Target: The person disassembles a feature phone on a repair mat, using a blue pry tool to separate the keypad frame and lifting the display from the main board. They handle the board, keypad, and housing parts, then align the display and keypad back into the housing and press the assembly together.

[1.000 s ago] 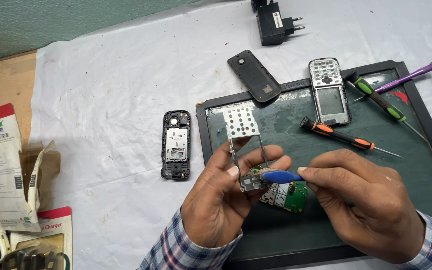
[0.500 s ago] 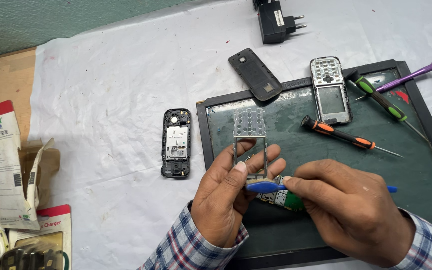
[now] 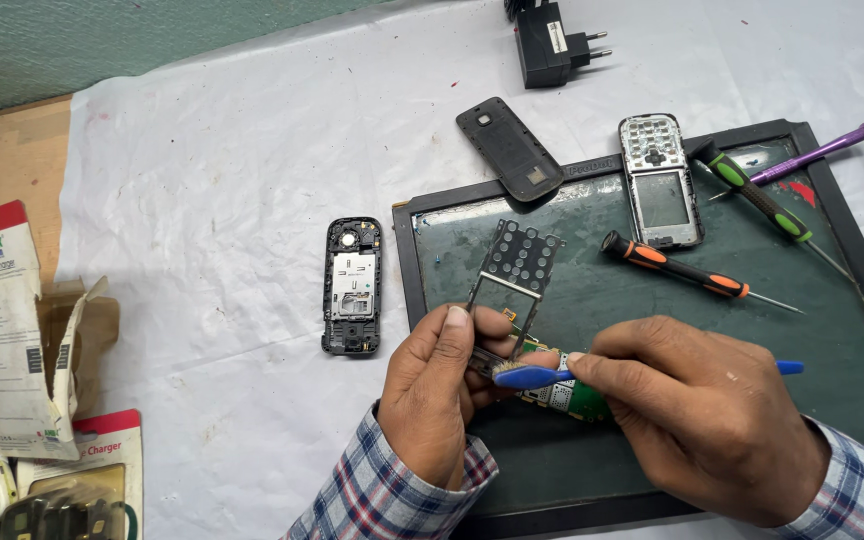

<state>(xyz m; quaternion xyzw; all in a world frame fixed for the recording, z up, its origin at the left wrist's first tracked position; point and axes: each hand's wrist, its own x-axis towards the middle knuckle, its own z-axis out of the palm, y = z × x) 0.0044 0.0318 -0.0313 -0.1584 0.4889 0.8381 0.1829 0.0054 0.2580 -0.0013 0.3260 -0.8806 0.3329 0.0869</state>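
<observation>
My left hand grips a green phone circuit board with a metal keypad frame sticking up from it, tilted away from me. My right hand holds a blue-handled brush whose head rests against the board near my left fingers; the blue handle end pokes out past my knuckles. Both hands hover over the dark green work mat with its black frame.
A black phone rear housing lies on the white cloth left of the mat. A back cover, a front keypad shell, an orange screwdriver, a green one, a purple one, a charger and torn packaging surround them.
The keypad frame has swung upward from lying near the board to standing up. My right hand slid the brush slightly left along the board.
</observation>
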